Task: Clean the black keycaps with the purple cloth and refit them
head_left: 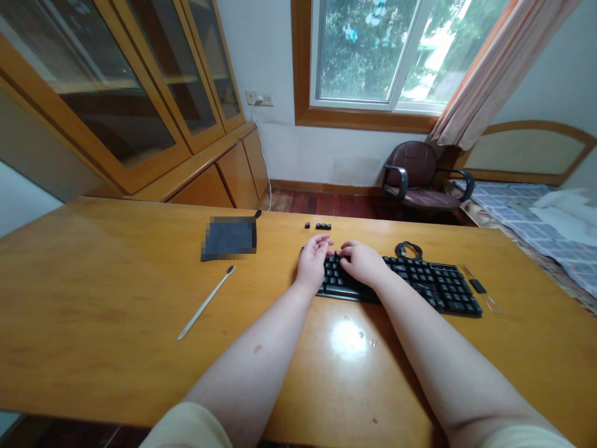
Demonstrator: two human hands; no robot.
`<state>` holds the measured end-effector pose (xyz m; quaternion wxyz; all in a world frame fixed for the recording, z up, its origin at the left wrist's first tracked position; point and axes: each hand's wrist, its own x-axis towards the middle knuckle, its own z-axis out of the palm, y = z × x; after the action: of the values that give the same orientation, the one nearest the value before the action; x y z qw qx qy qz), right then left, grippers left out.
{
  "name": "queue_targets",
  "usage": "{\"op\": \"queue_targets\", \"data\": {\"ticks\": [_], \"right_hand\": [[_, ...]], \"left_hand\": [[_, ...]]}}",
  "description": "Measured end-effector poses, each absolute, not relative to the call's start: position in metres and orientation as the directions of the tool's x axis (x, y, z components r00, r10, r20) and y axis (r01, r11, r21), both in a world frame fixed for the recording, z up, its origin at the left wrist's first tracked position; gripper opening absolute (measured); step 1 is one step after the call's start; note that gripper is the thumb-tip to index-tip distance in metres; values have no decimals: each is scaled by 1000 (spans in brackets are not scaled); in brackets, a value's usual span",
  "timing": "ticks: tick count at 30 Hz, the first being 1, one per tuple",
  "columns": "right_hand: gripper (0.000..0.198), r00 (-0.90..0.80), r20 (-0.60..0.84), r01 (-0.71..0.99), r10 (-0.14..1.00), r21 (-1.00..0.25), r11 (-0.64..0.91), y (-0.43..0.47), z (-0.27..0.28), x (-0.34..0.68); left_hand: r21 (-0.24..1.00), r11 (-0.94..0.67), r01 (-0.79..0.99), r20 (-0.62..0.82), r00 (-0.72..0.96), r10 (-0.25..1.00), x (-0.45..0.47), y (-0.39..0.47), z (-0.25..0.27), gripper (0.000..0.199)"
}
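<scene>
A black keyboard (450, 289) lies across the desk with both hands over its left part. My left hand (313, 264) rests at the keyboard's left end, its fingers stretched and slightly apart, covering the corner keys. Beside it, my right hand (364, 262) reaches over the upper left keys with fingers bent together; whatever is at its fingertips is too small to make out. Behind the keyboard, several loose black keycaps (323, 226) stand in a short row, with a single keycap (307, 225) to their left. A wire keycap puller with a black handle (477, 286) lies at the right end.
A coiled black cable (408, 250) sits behind the keyboard. On the left are a dark pouch (229, 238), partly pixelated, and a thin white brush (205, 305) with a dark tip. Beyond the wooden desk (116, 298) stand a cabinet (186, 137) and an office chair (415, 168).
</scene>
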<state>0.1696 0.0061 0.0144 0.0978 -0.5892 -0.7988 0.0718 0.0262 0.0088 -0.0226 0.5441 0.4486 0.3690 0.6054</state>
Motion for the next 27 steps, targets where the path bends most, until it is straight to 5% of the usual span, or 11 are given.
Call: {"op": "queue_targets", "data": {"ticks": [5, 11, 27], "right_hand": [[28, -265, 106, 933, 958, -222, 283, 1, 15, 166], [25, -68, 235, 920, 970, -362, 152, 35, 16, 165], [29, -70, -2, 953, 998, -295, 66, 119, -9, 146]], "left_hand": [[935, -134, -328, 137, -12, 990, 25, 10, -23, 26], [929, -120, -351, 119, -24, 993, 26, 10, -22, 26], [920, -103, -379, 97, -36, 995, 26, 10, -20, 23]]}}
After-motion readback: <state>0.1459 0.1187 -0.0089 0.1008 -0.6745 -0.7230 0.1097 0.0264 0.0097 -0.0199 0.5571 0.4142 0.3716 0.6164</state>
